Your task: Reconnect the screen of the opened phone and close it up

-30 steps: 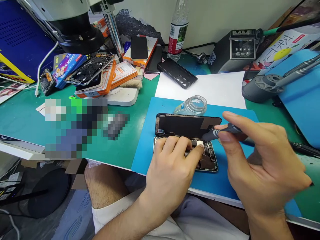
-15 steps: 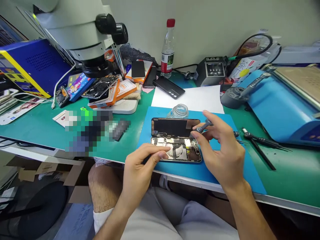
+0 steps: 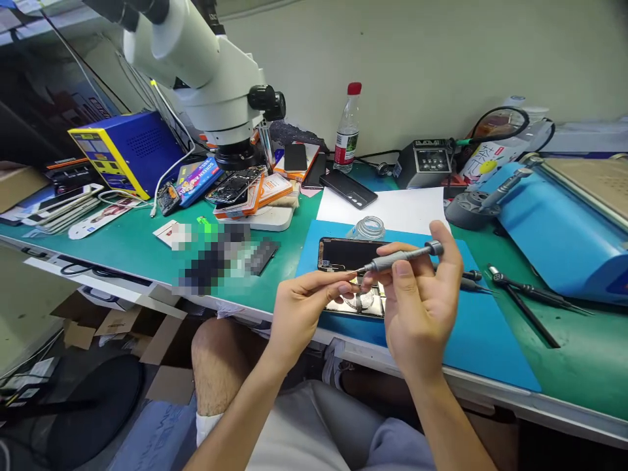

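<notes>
My right hand (image 3: 424, 294) grips a grey screwdriver (image 3: 400, 258), which lies nearly level with its thin tip toward the left. That tip meets the fingertips of my left hand (image 3: 309, 304). Left thumb and fingers are pinched together; whatever sits between them is too small to make out. Below both hands an opened phone (image 3: 380, 307) lies on the blue mat (image 3: 483, 340), its inner parts bare. Its dark screen (image 3: 343, 252) is folded back on the far side, and my hands hide much of the phone.
Behind the phone stands a clear glass jar (image 3: 370, 229). Screwdrivers and tweezers (image 3: 540, 288) lie at the right, near a blue machine (image 3: 564, 229). A microscope (image 3: 210, 98) rises at the left over stacked phones and boxes (image 3: 255, 193). A bottle (image 3: 347, 131) stands by the wall.
My right hand has turned the screwdriver level and brought its tip to my left fingertips. The head view has shifted left and up, so things appear further right and lower.
</notes>
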A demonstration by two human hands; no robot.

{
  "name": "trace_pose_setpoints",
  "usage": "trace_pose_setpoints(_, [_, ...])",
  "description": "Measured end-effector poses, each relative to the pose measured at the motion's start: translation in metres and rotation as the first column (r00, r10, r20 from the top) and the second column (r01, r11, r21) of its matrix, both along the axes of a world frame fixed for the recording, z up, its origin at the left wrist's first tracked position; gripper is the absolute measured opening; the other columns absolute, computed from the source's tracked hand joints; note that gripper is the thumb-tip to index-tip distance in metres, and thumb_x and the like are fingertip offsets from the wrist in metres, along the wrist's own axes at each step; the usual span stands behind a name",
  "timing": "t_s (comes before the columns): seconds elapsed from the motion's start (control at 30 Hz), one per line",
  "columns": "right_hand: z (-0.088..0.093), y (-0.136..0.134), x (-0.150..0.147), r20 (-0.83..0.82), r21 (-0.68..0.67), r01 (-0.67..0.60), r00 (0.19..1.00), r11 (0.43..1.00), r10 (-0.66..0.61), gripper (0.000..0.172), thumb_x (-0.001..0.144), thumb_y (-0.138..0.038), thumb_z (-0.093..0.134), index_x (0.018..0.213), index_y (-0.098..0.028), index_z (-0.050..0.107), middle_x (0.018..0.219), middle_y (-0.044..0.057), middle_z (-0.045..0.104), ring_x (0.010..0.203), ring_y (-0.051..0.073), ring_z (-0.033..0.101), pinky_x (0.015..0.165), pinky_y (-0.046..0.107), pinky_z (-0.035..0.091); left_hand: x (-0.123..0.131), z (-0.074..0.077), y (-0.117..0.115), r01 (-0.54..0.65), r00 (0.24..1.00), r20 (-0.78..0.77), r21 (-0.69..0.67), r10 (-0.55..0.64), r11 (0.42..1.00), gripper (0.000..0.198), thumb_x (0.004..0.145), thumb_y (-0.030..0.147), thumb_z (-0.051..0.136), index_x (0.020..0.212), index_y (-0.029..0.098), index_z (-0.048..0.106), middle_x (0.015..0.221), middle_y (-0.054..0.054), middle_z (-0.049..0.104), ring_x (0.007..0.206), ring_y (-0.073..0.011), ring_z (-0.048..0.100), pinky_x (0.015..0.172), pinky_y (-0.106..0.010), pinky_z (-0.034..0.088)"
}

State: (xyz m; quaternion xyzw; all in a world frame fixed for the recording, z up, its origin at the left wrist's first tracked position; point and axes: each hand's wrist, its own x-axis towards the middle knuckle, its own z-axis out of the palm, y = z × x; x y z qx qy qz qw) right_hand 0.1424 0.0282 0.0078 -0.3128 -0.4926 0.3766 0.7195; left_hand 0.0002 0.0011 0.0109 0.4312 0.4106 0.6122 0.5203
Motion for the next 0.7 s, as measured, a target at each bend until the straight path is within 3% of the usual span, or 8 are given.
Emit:
trace_pose_setpoints(0.23, [0.0037,-0.0061,-0.0008,-0.053,-0.123,-0.040,0.998,0.992,0.034,0.054,0.100,-0.029,0.072,0.150,-0.034,0.052,0.108,0.002,0.070,0.076,0.015,0.070,0.067,0.033,0.067,-0.0041,-0.0070,0.0016,-0.010,1.000,0.004,-0.005,0.010,1.000,0.011,0.090,0.026,0.089,0.100,0.027,0.091,0.088,-0.004,0.087,0.078,-0.0137,0.078,0.074,-0.019,0.060])
trace_pose_setpoints(0.7, [0.0019,-0.0061,-0.0011,-0.064,-0.111,-0.035,0.998,0.993,0.028,0.053,0.099,-0.023,0.072,0.149,-0.034,0.056,0.107,0.003,0.073,0.081,0.015,0.070,0.062,0.028,0.066,-0.0090,-0.0114,-0.0026,0.102,0.994,-0.050,0.157,-0.096,0.982,0.024,0.103,0.020,0.076,0.119,0.035,0.086,0.101,0.003,0.088,0.090,-0.0091,0.079,0.084,-0.015,0.063])
